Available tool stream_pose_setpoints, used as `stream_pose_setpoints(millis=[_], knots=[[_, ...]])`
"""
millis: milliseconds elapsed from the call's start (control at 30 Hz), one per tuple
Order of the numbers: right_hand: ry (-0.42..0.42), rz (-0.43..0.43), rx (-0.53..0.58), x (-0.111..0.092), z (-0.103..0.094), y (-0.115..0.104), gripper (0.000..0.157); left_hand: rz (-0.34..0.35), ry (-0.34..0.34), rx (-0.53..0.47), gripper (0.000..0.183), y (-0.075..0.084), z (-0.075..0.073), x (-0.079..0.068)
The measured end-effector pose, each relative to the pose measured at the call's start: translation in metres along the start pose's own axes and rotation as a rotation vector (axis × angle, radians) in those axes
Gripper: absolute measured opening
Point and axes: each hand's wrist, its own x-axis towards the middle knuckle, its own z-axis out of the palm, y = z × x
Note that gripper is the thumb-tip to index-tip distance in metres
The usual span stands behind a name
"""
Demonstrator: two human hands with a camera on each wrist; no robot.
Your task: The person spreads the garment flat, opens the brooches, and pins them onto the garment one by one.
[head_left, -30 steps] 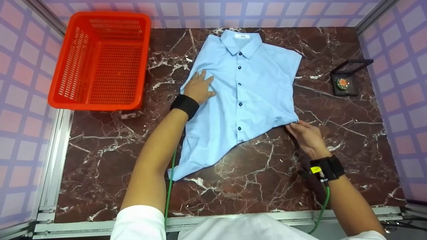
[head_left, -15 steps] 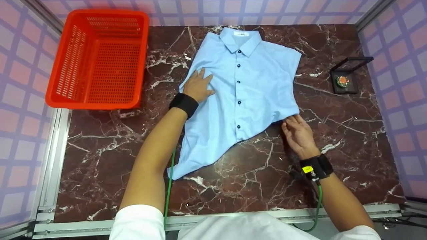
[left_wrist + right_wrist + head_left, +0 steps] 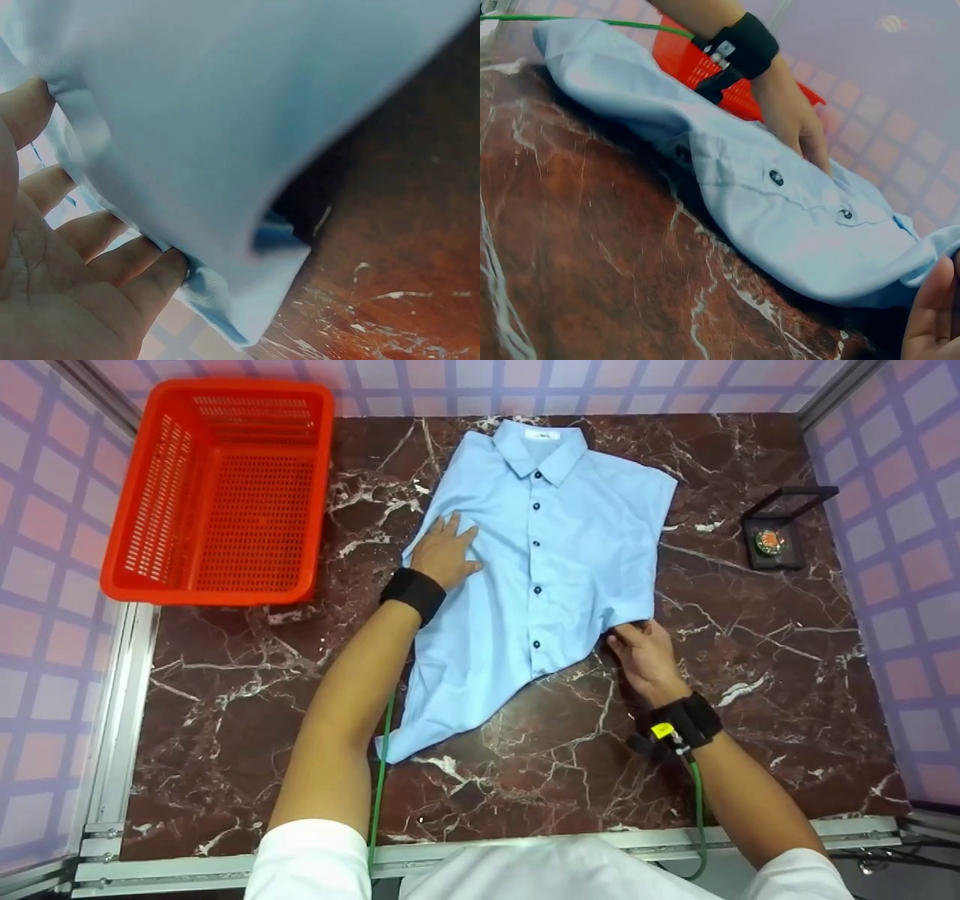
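Note:
A light blue short-sleeved shirt with dark buttons lies front up, collar at the far side. Its lower part is folded under at a slant, and one corner reaches toward me at the lower left. My left hand rests on the shirt's left side with fingers spread; in the left wrist view, those fingers touch the cloth. At the shirt's lower right edge, my right hand grips the fabric, its fingertips partly hidden under it. The right wrist view catches the right thumb against the bunched cloth.
A red plastic basket stands at the back left. To the right, a small black open frame box holds a round orange and green piece. A green cable crosses the shirt's lower left corner. Patterned walls enclose the dark marble tabletop.
My right hand has moved left and slightly away from me along the lower right hem, drawing the shirt's corner inward. The left hand stays in place on the shirt.

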Motion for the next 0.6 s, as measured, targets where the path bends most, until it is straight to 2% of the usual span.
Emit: stream_pose_setpoints(millis=[300, 600], knots=[[0.070, 0.017, -0.266, 0.013, 0.008, 0.003, 0.016, -0.005, -0.008, -0.021, 0.070, 0.000, -0.001, 0.000], [0.151, -0.041, -0.368, 0.023, 0.018, 0.009, 0.022, -0.019, -0.032, -0.024, 0.071, 0.001, -0.002, 0.000]])
